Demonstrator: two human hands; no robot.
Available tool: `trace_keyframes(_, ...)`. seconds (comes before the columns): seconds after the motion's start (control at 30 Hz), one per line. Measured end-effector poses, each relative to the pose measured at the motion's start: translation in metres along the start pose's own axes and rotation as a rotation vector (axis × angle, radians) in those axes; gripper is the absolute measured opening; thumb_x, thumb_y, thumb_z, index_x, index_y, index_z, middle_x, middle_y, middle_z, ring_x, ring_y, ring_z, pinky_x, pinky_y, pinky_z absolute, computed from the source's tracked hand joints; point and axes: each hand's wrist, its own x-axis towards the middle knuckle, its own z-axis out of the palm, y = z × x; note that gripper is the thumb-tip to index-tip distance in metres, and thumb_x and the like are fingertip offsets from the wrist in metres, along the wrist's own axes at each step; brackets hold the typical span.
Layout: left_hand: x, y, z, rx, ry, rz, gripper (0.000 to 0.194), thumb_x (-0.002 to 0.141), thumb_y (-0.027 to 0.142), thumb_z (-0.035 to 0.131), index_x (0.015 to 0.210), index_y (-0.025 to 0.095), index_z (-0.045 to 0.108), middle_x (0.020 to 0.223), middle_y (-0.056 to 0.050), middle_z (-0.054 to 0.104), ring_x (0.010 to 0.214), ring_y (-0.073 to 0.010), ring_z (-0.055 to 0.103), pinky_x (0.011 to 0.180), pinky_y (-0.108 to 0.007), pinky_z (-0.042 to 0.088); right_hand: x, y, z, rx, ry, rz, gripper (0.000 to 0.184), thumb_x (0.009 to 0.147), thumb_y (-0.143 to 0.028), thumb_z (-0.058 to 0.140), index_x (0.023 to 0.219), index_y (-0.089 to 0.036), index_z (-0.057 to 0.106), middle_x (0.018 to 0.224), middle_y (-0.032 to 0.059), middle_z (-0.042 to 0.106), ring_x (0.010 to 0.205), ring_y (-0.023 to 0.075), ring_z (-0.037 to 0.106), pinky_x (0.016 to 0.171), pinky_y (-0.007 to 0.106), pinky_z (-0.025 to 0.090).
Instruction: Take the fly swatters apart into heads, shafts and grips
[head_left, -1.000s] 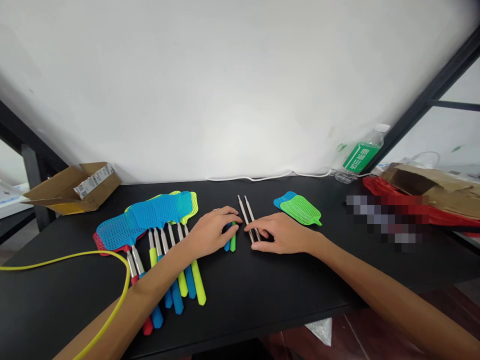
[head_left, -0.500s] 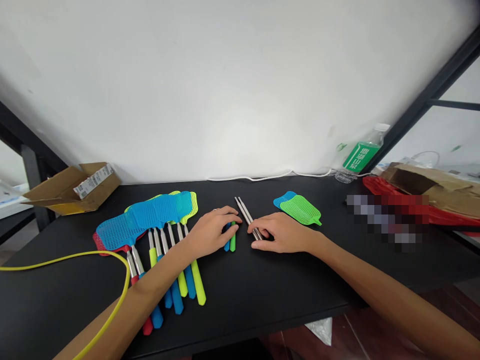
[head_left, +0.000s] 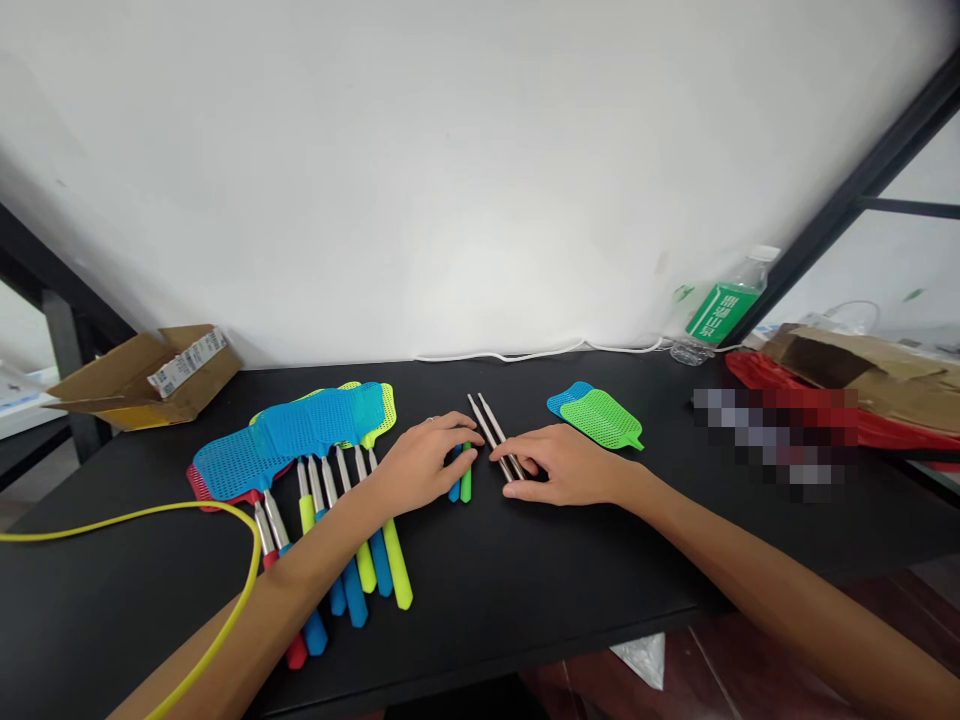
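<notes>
Right, the two bare metal rods (head_left: 491, 415) lie side by side on the black desk (head_left: 525, 580), slanting, with their thin tips towards the wall and their near ends under the right hand (head_left: 559, 465). Its fingers curl over the rods and its thumb sits lower, beside their near ends; I cannot tell whether it pinches them or only rests there.

The left hand (head_left: 424, 462) is bent over a short blue grip (head_left: 455, 487) and a green grip (head_left: 466, 485), thumb and fingertips close about their upper ends. The fingers hide part of them, so how firmly they are held is hard to say. The two hands are apart, with the rod tips rising between them.

Off to the right, a green swatter head (head_left: 604, 420) overlaps a blue swatter head (head_left: 570, 395). To the left, fly swatters with handles (head_left: 300, 425) lie in a row, partly under the left forearm.

For good handling here, a light touch suits the rods, as smooth round metal would probably roll if pushed from one side. Level fingertips across both should make them run parallel, with near ends even. The left fingers do best steadying the grips without nudging them, and the left forearm wants to clear the swatter handles and the yellow cable (head_left: 187, 503).
</notes>
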Motion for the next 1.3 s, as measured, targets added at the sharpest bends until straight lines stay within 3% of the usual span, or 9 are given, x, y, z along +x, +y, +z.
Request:
trace_keyframes(0.4,0.0002,0.0013,-0.0015,-0.012,-0.009,-0.009,0.036,0.102,0.037,0.043,0.122,0.025,0.071,0.138,-0.006,0.063,0.118,-0.0263,0.065,0.098,-0.040,0.054,0.0010,-0.0005,-0.0012,0.013,-0.013,-0.001,0.033,0.095,-0.047,0.063,0.112,-0.020,0.071,0.073,-0.0019,0.062,0.065,0.0136,0.055,0.065,0.026,0.037)
trace_keyframes(0.87,0.0004,0.0007,-0.0009,-0.014,-0.030,-0.016,0.038,0.103,0.037,0.042,0.124,0.024,0.070,0.140,-0.006,0.061,0.119,-0.0268,0.064,0.101,-0.043,0.052,0.0004,-0.0008,-0.0005,0.006,0.005,0.004,0.039,0.094,-0.047,0.065,0.123,-0.022,0.069,0.074,-0.0023,0.062,0.065,0.0137,0.055,0.063,0.026,0.036)
trace_keyframes(1.3,0.0003,0.0014,-0.0011,-0.011,-0.017,-0.019,0.037,0.102,0.037,0.042,0.122,0.024,0.071,0.139,-0.006,0.062,0.117,-0.0263,0.065,0.097,-0.040,0.054,0.0007,0.0010,0.0006,0.002,0.002,0.002,0.033,0.094,-0.047,0.065,0.113,-0.021,0.071,0.074,-0.0022,0.063,0.066,0.0133,0.056,0.065,0.026,0.037)
